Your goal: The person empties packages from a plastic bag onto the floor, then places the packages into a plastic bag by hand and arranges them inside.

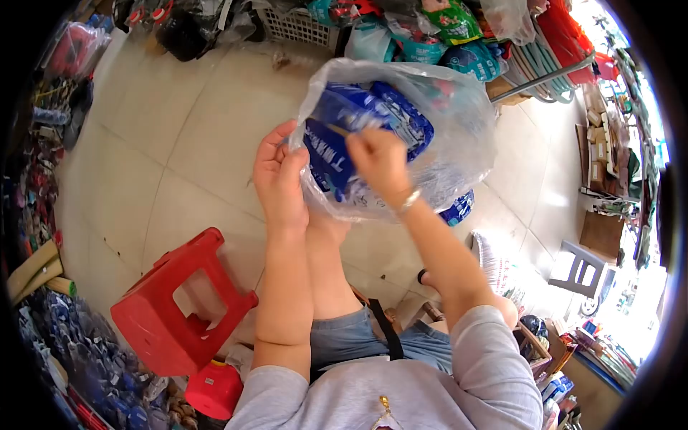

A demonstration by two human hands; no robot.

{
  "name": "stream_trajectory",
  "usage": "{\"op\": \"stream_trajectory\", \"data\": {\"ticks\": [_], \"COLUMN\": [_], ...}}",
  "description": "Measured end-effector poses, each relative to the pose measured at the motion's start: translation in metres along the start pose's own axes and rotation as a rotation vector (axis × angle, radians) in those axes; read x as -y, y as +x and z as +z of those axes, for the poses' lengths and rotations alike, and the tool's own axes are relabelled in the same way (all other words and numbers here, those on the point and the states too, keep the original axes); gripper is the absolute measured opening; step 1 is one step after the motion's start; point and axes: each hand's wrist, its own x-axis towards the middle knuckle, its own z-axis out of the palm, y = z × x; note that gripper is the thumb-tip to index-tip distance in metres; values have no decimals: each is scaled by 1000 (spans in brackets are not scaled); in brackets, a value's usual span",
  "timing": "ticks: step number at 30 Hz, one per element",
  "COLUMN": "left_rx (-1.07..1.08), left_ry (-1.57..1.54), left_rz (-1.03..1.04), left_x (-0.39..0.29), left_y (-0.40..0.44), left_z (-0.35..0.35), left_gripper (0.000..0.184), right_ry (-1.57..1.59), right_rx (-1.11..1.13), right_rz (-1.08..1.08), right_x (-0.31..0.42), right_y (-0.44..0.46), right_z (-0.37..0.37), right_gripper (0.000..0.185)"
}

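Observation:
A large clear plastic bag (459, 143) stands open in front of me, with several blue packets (330, 154) with white print inside. At the bag's near left rim, my left hand (279, 168) is closed on the edge of the plastic. My right hand (380, 161), slightly blurred, is over the bag's mouth with its fingers curled. A thin yellowish strip (337, 130) shows beside those fingers; whether they grip it or a packet I cannot tell. Another blue packet (459, 208) shows at the bag's lower right side.
A red plastic stool (161, 326) lies tipped at my left, near a red container (215, 389). Goods in bags (419, 46) and a grey crate (297, 29) line the far side. On the right are a grey stool (579, 269) and a metal pole (545, 77).

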Motion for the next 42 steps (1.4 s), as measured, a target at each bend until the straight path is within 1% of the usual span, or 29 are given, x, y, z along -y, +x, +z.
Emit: {"op": "stream_trajectory", "data": {"ticks": [1, 2, 4, 5, 7, 8, 9, 10, 11, 13, 14, 16, 18, 20, 21, 23, 24, 26, 27, 29, 31, 33, 35, 37, 39, 40, 41, 42], "left_rx": [6, 17, 11, 5, 54, 98, 114, 100, 105, 106, 101, 42, 53, 59, 47, 52, 40, 30, 41, -9, -10, -14, -18, -9, -25, -26, -26, -27], "left_ry": [30, 58, 73, 89, 111, 122, 125, 137, 144, 145, 139, 145, 157, 184, 226, 284, 356, 445, 471, 473, 515, 554, 602, 630, 662, 672, 675, 675], "left_rz": [16, 35, 2, -26, -22, -18, -35, 2, 20, 52, 66, 109, 85, 78, 91, 95, 111, 113, 109, 117, 118, 124, 127, 129, 147, 150, 147, 145], "left_x": [-1, -1, -5, -6, -5, -2, 1, 1, 1, 1, 1, 3, 0, 1, 2, 7, 9, 13, 16, 19, 24, 29, 36, 40, 45, 45, 46, 46], "left_y": [2, 5, 2, 0, -4, -7, -7, -5, -3, 0, 0, 1, 0, -2, -2, -2, -2, -1, -1, 0, 1, 3, 2, 2, 3, 3, 3, 4], "left_z": [-5, -7, 3, 8, 12, 14, 14, 11, 9, 4, 2, 3, 6, 11, 15, 21, 22, 22, 26, 36, 44, 50, 59, 66, 71, 72, 73, 74], "left_gripper": [35, 37, 39, 40, 42, 44, 44, 46, 47, 48, 47, 47, 47, 48, 48, 50, 52, 54, 54, 55, 55, 54, 55, 55, 54, 54, 53, 53], "right_ry": [-133, -262, -398, -392, -270, -266, -217, -174, -182, 236, 218, 307, 344, 430, 437, 336, 345, 515, 534, 625, 435, 369, 388, 358, 478, 368, 376, 306], "right_rx": [83, 252, 650, 645, 685, 678, 640, 595, 575, 423, 395, 27, -273, -410, -430, -448, -462, -506, -512, -498, -463, -495, -425, -612, -598, -565, -561, -412], "right_rz": [-89, -11, 427, 434, 702, 718, 663, 611, 636, 682, 710, 679, 655, 831, 844, 1131, 1147, 1556, 1576, 1716, 1723, 1735, 1825, 1737, 1766, 1736, 1739, 1770], "right_x": [-7, -18, -49, -63, -77, -85, -84, -82, -80, -70, -65, -63, -85, -124, -145, -190, -209, -240, -260, -296, -323, -349, -369, -380, -386, -378, -390, -408], "right_y": [-17, -40, -89, -104, -119, -126, -126, -123, -118, -104, -101, -105, -126, -164, -188, -242, -269, -325, -351, -396, -414, -415, -393, -369, -346, -330, -344, -365], "right_z": [18, 34, 56, 61, 60, 60, 53, 41, 29, -6, -31, -75, -114, -144, -151, -151, -148, -137, -133, -124, -122, -126, -143, -144, -150, -152, -147, -141], "right_gripper": [23, 20, 24, 24, 31, 31, 30, 29, 29, 23, 23, 19, 16, 15, 15, 17, 17, 32, 32, 54, 60, 67, 80, 86, 87, 73, 73, 62]}}
